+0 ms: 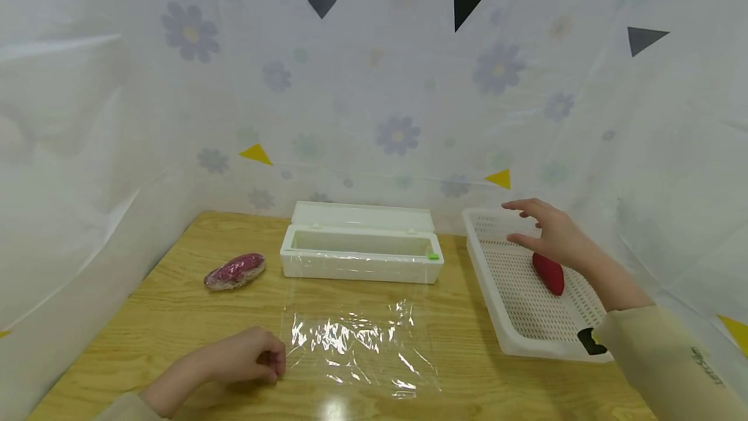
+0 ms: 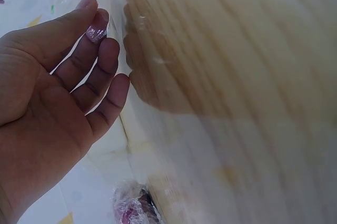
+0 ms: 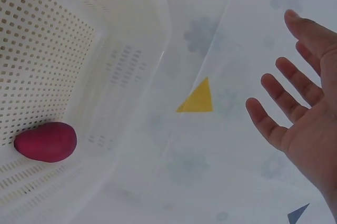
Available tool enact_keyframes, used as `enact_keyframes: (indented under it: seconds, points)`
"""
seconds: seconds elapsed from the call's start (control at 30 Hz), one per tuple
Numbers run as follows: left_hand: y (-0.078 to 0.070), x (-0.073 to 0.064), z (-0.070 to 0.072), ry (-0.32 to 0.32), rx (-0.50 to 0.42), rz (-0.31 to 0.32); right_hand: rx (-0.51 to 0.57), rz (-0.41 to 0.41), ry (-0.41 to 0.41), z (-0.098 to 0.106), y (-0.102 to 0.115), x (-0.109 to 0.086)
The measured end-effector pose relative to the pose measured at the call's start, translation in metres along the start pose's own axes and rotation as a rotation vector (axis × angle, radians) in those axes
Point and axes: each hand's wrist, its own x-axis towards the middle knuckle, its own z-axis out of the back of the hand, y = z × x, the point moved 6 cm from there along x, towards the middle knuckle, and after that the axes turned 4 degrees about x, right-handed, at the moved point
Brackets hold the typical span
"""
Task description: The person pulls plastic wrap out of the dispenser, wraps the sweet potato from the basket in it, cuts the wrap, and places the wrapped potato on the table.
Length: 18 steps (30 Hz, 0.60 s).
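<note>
My left hand (image 1: 248,357) rests near the table's front, beside the left edge of a clear sheet of plastic wrap (image 1: 362,343). Its fingers are loosely bent, and one fingertip (image 2: 97,26) looks shiny; whether any wrap is pinched I cannot tell. The sheet runs forward from a white wrap dispenser box (image 1: 362,269) with its lid raised. Over a white perforated basket (image 1: 497,304) hovers my right hand (image 1: 549,232), fingers spread, holding nothing. Under it in the basket lies a smooth dark red oblong thing (image 1: 549,276), shaped like a sweet potato, also visible in the right wrist view.
A similar purple-red oblong thing (image 1: 235,271), wrapped in clear film, lies on the wooden table (image 1: 175,317) at the left. The dispenser has a green slider (image 1: 433,256) on its front edge. White flowered sheeting (image 1: 362,96) encloses the back and sides.
</note>
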Motion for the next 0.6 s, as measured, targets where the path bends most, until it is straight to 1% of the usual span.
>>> enact_keyframes:
  seconds: [0.1,0.3,0.5,0.6]
  points:
    - [-0.001,0.000,0.001,-0.001,0.002,-0.006,0.014,-0.070,0.012,0.002,-0.014,0.004]
    - [0.000,-0.001,0.001,-0.006,0.003,-0.040,0.044,-0.177,0.031,0.000,-0.044,0.008]
    - [0.002,-0.003,0.000,-0.008,-0.002,-0.054,0.065,-0.243,0.028,-0.006,-0.071,0.007]
    - [0.002,-0.003,0.000,-0.010,-0.002,-0.050,0.083,-0.271,0.026,-0.011,-0.083,0.006]
